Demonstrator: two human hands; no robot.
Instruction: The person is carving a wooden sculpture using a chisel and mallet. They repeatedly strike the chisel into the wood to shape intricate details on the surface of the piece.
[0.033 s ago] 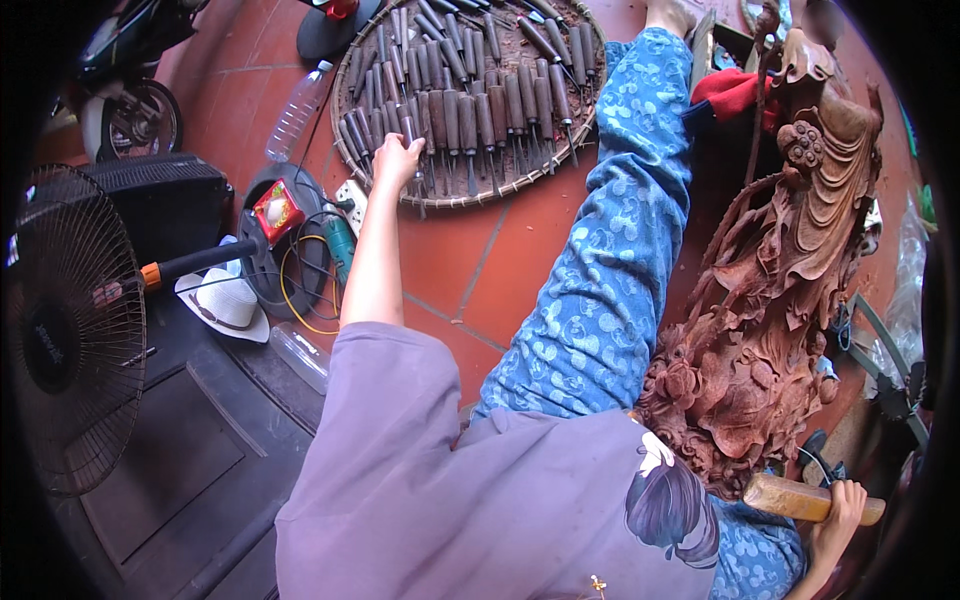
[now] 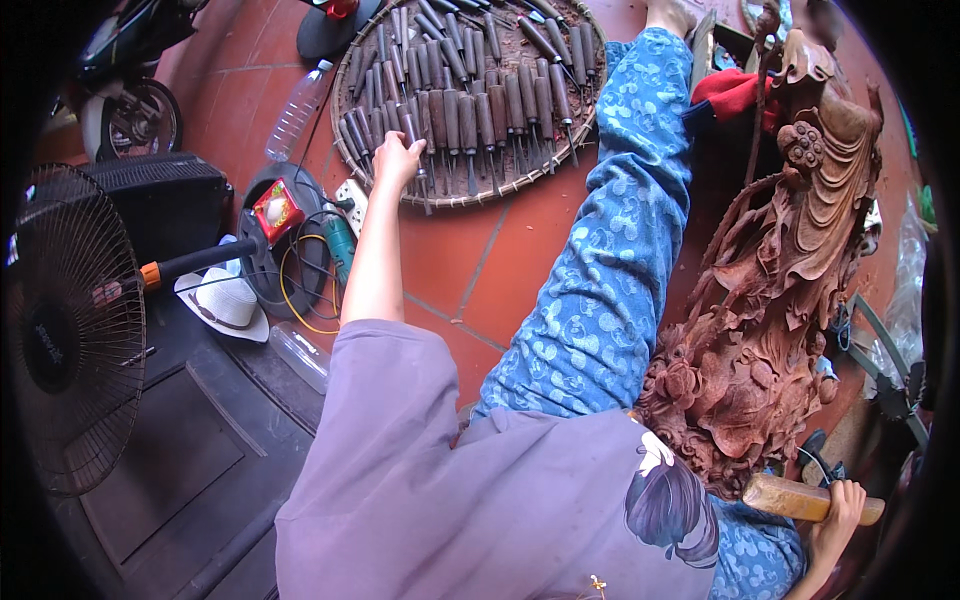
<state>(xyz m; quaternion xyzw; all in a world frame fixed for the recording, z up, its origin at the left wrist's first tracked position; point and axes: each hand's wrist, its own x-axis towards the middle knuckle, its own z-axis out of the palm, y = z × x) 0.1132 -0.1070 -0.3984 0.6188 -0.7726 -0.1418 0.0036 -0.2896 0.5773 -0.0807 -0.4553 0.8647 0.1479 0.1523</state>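
A: The left hand (image 2: 395, 160) is curled over the chisels (image 2: 470, 110) at the near-left rim of the far woven tray (image 2: 455, 198).

B: Bare fingers could catch an edge. The right hand (image 2: 835, 515), near right, grips a wooden mallet (image 2: 800, 497) beside the carved statue (image 2: 780, 300); a swing might chip it.

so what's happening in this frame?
A person sits on a red tiled floor beside a large carved wooden sculpture. The left hand reaches out to a round woven tray full of wooden-handled chisels, fingers on the tools near its front edge. The right hand grips a wooden mallet low by the sculpture's base. A fan, a white hat and a plastic bottle lie to the left.
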